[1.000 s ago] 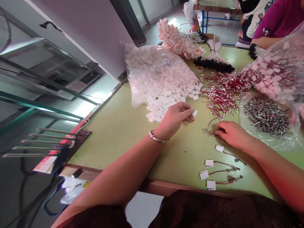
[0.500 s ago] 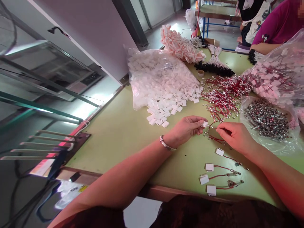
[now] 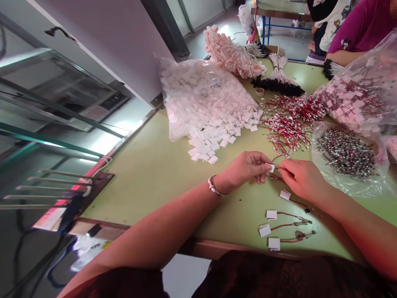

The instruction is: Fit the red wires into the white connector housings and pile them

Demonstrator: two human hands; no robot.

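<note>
The left hand (image 3: 248, 169) pinches a small white plastic housing (image 3: 271, 167) at its fingertips while the right hand (image 3: 299, 178) grips a red wire (image 3: 276, 177) against it, the two hands touching above the green table (image 3: 149, 174). Four finished wired housings (image 3: 273, 228) lie just below the hands near the table's front edge; a spill of loose white housings (image 3: 214, 140) from a clear bag (image 3: 201, 95), a heap of red wires (image 3: 288, 120) and a bag of metal parts (image 3: 345, 153) lie beyond.
</note>
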